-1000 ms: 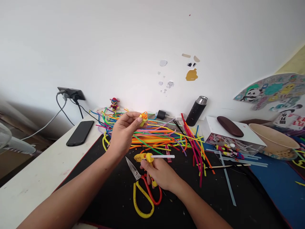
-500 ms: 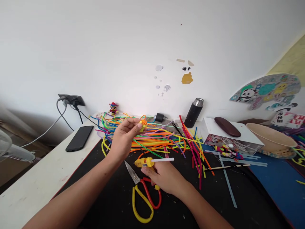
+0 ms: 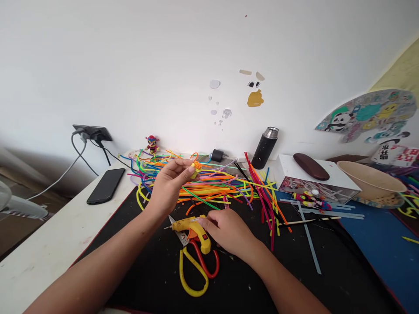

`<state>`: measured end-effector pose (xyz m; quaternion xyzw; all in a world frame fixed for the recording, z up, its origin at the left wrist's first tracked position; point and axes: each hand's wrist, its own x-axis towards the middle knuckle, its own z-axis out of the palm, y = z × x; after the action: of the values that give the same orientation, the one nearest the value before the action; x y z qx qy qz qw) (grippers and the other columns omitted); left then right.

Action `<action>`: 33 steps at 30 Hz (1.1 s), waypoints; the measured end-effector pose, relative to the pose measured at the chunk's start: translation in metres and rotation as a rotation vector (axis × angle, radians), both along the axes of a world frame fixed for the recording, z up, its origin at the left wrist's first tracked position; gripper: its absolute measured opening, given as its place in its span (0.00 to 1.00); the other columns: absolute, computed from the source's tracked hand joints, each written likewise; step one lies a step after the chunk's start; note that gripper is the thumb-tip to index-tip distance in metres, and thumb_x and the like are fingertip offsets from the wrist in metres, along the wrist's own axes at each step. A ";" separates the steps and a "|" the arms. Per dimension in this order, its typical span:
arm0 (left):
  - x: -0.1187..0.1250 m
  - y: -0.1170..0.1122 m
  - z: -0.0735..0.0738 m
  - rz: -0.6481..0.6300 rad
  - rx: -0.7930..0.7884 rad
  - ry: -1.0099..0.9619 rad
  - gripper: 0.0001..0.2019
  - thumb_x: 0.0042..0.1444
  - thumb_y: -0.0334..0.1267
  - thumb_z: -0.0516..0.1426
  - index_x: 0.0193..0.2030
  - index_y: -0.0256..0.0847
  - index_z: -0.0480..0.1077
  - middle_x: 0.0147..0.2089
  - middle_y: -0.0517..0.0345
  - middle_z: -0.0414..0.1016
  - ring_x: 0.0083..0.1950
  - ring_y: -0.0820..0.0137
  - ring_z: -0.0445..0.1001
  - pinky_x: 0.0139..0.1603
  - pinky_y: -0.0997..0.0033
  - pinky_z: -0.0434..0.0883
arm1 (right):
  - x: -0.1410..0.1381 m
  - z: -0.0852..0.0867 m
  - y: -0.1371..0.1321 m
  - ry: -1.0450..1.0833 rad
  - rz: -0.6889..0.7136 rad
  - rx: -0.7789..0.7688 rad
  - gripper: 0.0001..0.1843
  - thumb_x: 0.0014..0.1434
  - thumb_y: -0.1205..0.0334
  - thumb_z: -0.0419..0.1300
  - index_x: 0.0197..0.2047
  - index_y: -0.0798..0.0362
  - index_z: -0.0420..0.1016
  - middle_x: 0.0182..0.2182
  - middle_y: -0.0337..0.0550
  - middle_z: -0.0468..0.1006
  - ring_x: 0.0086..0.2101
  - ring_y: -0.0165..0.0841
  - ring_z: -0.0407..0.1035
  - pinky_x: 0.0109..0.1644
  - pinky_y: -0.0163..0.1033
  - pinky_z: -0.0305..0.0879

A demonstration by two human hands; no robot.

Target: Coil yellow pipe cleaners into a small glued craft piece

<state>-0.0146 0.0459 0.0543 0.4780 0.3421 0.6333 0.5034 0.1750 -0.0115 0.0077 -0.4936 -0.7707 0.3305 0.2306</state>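
Note:
Raised over the pile of pipe cleaners, my left hand pinches a small yellow-and-orange fuzzy piece between thumb and fingertips. My right hand is closed at the back end of a yellow hot glue gun, its thumb along the rear; the other fingers are partly hidden. The gun is turned sideways, its nozzle to the left and its handle down. Beneath it, scissors with one yellow and one red handle lie on the black mat, their blades partly covered by the gun.
Colourful pipe cleaners spread behind my hands. A phone lies at left, near a small figure. A black flask, a white box, a beige basket, glue sticks and more figures are at right.
My right hand has turned and lowered the glue gun, so it now shows side-on above the scissors. My left hand stays nearly in place with the fuzzy piece. The view has shifted slightly.

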 end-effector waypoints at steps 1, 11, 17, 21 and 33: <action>0.000 0.000 0.000 -0.003 -0.004 0.005 0.15 0.52 0.44 0.74 0.41 0.41 0.79 0.39 0.56 0.81 0.37 0.68 0.81 0.44 0.66 0.81 | 0.000 0.002 0.000 0.029 -0.022 0.003 0.28 0.70 0.44 0.59 0.22 0.50 0.66 0.16 0.36 0.68 0.19 0.29 0.57 0.26 0.38 0.44; -0.007 0.005 -0.003 -0.189 -0.076 0.258 0.14 0.51 0.45 0.73 0.40 0.41 0.80 0.35 0.54 0.80 0.34 0.66 0.78 0.39 0.66 0.80 | 0.016 0.006 0.011 0.443 -0.286 0.032 0.19 0.68 0.42 0.60 0.38 0.50 0.79 0.20 0.34 0.67 0.20 0.31 0.61 0.24 0.36 0.55; -0.002 -0.001 -0.002 -0.344 -0.093 0.429 0.13 0.51 0.47 0.72 0.38 0.43 0.81 0.32 0.56 0.78 0.31 0.67 0.75 0.32 0.68 0.77 | 0.022 0.008 0.014 0.551 -0.332 0.021 0.20 0.66 0.41 0.61 0.41 0.50 0.79 0.20 0.34 0.68 0.20 0.31 0.63 0.23 0.35 0.58; 0.003 -0.005 0.000 -0.444 -0.125 0.465 0.13 0.52 0.49 0.72 0.36 0.43 0.81 0.32 0.56 0.78 0.30 0.68 0.74 0.32 0.68 0.77 | 0.022 0.009 0.014 0.540 -0.306 0.025 0.17 0.67 0.45 0.62 0.43 0.51 0.80 0.21 0.34 0.69 0.21 0.30 0.63 0.24 0.35 0.58; 0.003 -0.004 -0.007 -0.571 -0.139 0.556 0.12 0.56 0.46 0.69 0.38 0.41 0.77 0.31 0.57 0.78 0.28 0.70 0.74 0.27 0.73 0.71 | 0.022 0.001 0.015 0.357 -0.201 0.130 0.11 0.68 0.54 0.62 0.46 0.50 0.82 0.23 0.33 0.68 0.25 0.30 0.61 0.30 0.36 0.56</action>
<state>-0.0113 0.0415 0.0476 0.6718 0.3608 0.2899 0.5784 0.1966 0.0031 0.0091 -0.4856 -0.6842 0.3375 0.4267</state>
